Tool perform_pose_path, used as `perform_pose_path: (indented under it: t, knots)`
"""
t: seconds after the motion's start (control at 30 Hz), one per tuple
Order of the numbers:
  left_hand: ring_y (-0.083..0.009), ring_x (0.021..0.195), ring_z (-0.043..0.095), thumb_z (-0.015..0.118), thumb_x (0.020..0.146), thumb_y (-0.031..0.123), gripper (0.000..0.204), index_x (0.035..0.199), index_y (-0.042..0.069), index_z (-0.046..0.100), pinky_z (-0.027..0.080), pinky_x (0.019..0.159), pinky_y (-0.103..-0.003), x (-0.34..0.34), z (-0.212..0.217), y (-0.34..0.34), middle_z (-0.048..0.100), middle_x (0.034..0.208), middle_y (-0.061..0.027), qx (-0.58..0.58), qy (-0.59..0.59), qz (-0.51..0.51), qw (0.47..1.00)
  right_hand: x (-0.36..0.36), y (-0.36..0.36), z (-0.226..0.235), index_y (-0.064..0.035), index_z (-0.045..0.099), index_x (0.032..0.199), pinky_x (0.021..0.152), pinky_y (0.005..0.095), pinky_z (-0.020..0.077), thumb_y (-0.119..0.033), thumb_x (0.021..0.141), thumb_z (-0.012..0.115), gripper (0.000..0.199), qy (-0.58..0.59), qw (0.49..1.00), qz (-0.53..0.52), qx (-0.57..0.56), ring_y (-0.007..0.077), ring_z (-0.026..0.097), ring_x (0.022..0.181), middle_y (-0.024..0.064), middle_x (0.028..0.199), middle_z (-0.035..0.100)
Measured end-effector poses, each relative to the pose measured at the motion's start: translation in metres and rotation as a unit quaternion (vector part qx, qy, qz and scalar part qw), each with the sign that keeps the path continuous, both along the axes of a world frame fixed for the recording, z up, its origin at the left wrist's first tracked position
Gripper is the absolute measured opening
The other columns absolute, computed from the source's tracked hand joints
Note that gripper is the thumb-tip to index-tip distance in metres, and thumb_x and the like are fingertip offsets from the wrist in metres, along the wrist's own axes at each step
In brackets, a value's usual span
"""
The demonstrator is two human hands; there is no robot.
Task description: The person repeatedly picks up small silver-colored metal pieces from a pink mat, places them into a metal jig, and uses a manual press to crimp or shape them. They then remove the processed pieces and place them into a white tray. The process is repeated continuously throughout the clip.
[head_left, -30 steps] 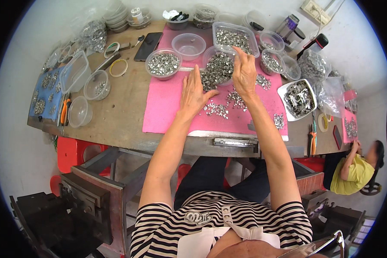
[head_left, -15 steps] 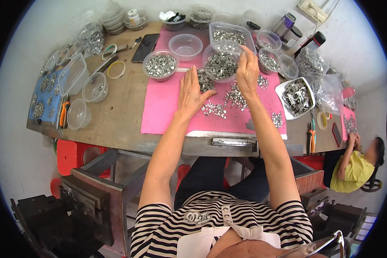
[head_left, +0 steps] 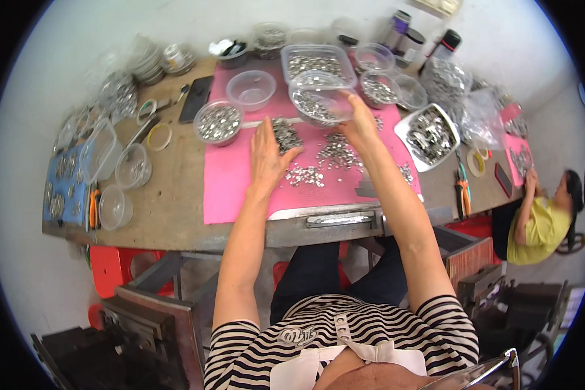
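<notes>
Hands over pink mat [head_left: 240, 182] at counter [head_left: 169, 195] middle. Left hand [head_left: 266, 153] flat, fingers spread, palm down on mat, fingertips touching dark heap of small metal parts [head_left: 285, 134]. Right hand [head_left: 357, 123] raised, gripping rim of clear tub [head_left: 315, 97], tub tilted, part-full of silvery pieces, held above mat's far edge. Loose silvery pieces [head_left: 335, 153] scattered on mat between both hands and toward right edge.

Near far edge: empty clear bowl [head_left: 252, 88], round bowl of parts [head_left: 218, 122] at mat's left far corner, rectangular clear box [head_left: 315, 62] of parts behind tub, smaller bowls [head_left: 378, 88] to right. White tray [head_left: 429, 133] of metal parts at right, just off mat. Black phone [head_left: 195, 99] beside far-left bowl. Tape rings [head_left: 159, 136] and clear tubs [head_left: 117, 188] along left edge, blue sheet [head_left: 62, 188] at left corner. Pliers [head_left: 463, 188] near right edge.

Another person in yellow top [head_left: 539, 224] seated well apart, at right.
</notes>
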State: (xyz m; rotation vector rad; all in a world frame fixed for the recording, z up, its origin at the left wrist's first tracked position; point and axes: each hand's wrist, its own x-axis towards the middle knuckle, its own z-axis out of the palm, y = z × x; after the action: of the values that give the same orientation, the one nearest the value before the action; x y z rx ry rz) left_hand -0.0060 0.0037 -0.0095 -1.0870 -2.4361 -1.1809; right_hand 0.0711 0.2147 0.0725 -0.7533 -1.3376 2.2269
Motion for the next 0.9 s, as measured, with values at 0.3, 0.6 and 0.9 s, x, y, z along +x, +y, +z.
perform_pose_path:
  t: [0.3,0.6,0.9]
  knots:
    - [-0.0449,0.135,0.048,0.089,0.076,0.024,0.097,0.153,-0.006,0.037,0.036,0.115,-0.049,-0.009,-0.005,-0.007,0.051,0.146,-0.0283,0.004,-0.013,-0.045,0.999,0.129,0.113,0.022,-0.0083,0.053,0.142,0.091,0.0591,0.056,-0.035,0.105,0.052,0.045,0.079,0.993,-0.073,-0.054,0.0366,0.063,0.106,0.0173,0.122,0.057]
    - [-0.0416,0.142,0.041,0.08,0.086,0.017,0.09,0.159,-0.001,0.03,0.03,0.12,-0.048,-0.005,-0.002,-0.005,0.042,0.156,-0.0255,-0.024,-0.07,-0.018,0.997,0.366,0.305,0.041,-0.0042,0.049,0.143,0.104,0.0654,0.0492,-0.039,0.105,0.055,0.052,0.055,0.883,-0.464,0.05,0.0466,0.059,0.125,0.0279,0.145,0.049]
    - [-0.0362,0.149,0.035,0.075,0.084,0.008,0.089,0.161,0.001,0.03,0.024,0.124,-0.044,-0.007,-0.002,0.001,0.037,0.161,-0.0224,-0.038,-0.099,-0.028,0.994,0.491,0.548,-0.04,-0.0055,0.04,0.137,0.07,0.0642,0.0612,-0.027,0.1,0.058,0.047,-0.013,0.774,-0.624,0.112,0.0375,0.073,0.094,0.0236,0.125,0.06]
